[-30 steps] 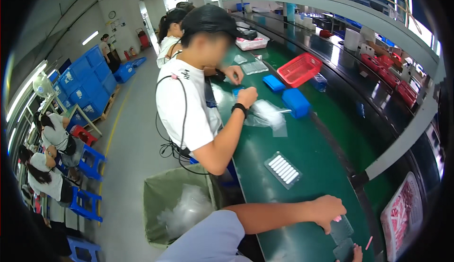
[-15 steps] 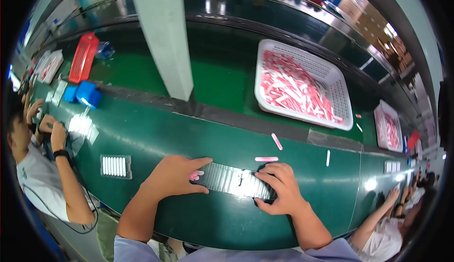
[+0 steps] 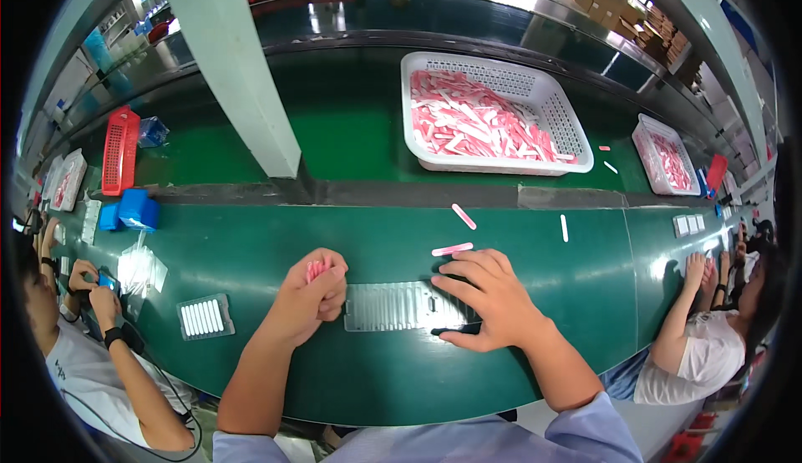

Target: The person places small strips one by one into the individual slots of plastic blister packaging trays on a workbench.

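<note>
Left hand (image 3: 313, 298): curled round pink sticks (image 3: 315, 271) | right hand (image 3: 494, 300): spread wide over clear ribbed tray (image 3: 388, 307), right end | best: light touch, tray flat on worktop (image 3: 359, 388)

A factory work line: a white-shirted worker (image 3: 71, 371) at far left and another (image 3: 697, 350) at lower right share one long green worktop (image 3: 351, 388); brown cardboard boxes (image 3: 610, 0) stand stacked upper right.

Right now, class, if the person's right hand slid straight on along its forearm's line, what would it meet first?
The right hand, over one end of the clear tray, would probably first meet the nearest pink-and-white stick on the green table, though its height is hard to judge.
</note>
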The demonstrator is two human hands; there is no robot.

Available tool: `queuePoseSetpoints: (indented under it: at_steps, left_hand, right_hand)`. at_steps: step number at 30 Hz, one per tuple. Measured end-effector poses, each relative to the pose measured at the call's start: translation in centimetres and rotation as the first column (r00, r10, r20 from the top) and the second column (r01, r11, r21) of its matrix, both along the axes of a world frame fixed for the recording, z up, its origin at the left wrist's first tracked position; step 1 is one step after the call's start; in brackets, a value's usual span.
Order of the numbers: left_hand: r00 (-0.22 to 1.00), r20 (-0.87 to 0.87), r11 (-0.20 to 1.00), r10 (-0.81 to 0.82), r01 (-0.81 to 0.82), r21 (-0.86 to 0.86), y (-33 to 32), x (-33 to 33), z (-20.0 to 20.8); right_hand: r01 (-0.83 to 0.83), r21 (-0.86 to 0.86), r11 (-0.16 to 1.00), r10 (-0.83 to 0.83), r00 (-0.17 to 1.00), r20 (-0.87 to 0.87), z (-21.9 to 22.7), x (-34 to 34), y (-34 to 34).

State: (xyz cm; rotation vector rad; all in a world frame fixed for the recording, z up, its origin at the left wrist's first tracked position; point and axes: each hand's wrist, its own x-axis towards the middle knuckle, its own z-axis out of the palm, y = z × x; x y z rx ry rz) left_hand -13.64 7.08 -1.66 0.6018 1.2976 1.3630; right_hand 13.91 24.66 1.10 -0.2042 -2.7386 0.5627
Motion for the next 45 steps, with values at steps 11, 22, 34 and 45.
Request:
queuePoseSetpoints:
  at_steps: [11, 22, 34, 45]
  left_hand:
    - [0.812, 0.581, 0.999, -0.054, 0.047, 0.028, -1.4, 0.7, 0.5]
    - [0.850, 0.482, 0.977, -0.211, 0.204, 0.068, -2.6, -0.5, 0.1]
    - [0.817, 0.558, 0.963, 0.146, -0.247, 0.110, -2.7, -3.4, 0.1]
    - [0.761, 0.642, 0.989, 0.098, -0.145, 0.022, -2.1, -2.7, 0.5]
  right_hand:
    - [0.006, -0.128, 0.992, -0.034, 0.976, -0.215, 4.1, -5.0, -3.2]
    - [-0.108, -0.521, 0.847, 0.097, 0.994, -0.048, 2.9, -12.4, -2.1]
    - [0.007, 0.273, 0.962, 0.109, 0.907, -0.408, 2.5, -11.0, -2.7]
    - [-0.147, 0.101, 0.984, 0.153, 0.987, -0.047, -2.0, -7.4, -6.3]
